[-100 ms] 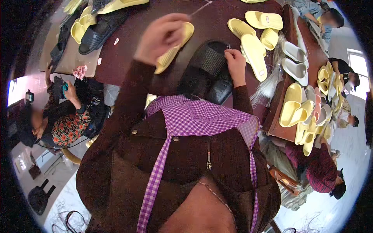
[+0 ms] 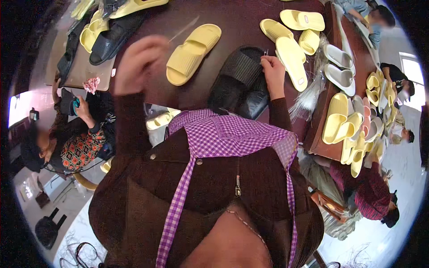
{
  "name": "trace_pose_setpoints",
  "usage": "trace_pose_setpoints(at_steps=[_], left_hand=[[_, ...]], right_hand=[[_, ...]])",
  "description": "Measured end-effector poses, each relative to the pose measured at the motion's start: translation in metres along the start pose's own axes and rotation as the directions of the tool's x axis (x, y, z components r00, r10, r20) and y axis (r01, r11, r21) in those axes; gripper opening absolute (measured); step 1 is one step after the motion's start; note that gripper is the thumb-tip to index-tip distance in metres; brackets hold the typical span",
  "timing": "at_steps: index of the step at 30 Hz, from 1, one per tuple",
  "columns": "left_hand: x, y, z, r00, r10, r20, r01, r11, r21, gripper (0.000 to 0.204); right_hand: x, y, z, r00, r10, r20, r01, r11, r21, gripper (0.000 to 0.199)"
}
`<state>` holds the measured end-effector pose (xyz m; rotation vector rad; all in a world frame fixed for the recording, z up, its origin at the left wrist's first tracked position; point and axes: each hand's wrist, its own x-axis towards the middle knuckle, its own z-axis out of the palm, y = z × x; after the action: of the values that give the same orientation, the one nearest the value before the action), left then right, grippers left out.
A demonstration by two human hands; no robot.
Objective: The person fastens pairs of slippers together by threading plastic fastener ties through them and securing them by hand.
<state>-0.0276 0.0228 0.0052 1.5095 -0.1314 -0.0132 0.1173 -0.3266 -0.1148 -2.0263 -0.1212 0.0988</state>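
My left hand, blurred by motion, is raised left of the yellow slipper. From its closed fingers a thin pale strip sticks out up and to the right. My right hand pinches at the right edge of a black ribbed slipper. A small clear tip shows above those fingertips; its kind is too small to make out. Another black slipper lies partly under the first, close to my apron.
Several yellow slippers lie right of the black pair. Beside them are a bundle of clear thin strands and grey slippers. More slippers are piled at the far left. A co-worker sits at left; others are at right.
My left hand has swung left and down with the thin strip, uncovering the yellow slipper. My right hand stays nearly in place at the black slipper.
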Motion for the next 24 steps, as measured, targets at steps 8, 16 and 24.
trace_pose_setpoints(at_steps=[8,16,24], left_hand=[[-0.11,-0.009,-0.041,0.891,-0.018,-0.454,0.45,-0.105,0.887,0.026],[0.021,-0.032,0.121,0.965,0.203,-0.167,-0.114,0.896,0.43,0.018],[0.073,-0.06,0.168,0.98,0.117,-0.162,-0.074,0.966,0.249,0.019]], right_hand=[[-0.018,-0.026,0.01,0.998,0.03,0.055,-0.04,0.981,0.19,0.018],[-0.051,-0.088,0.017,0.986,-0.09,0.139,0.043,0.95,0.309,0.014],[-0.068,-0.085,0.011,0.992,-0.111,-0.065,0.12,0.978,0.169,0.014]])
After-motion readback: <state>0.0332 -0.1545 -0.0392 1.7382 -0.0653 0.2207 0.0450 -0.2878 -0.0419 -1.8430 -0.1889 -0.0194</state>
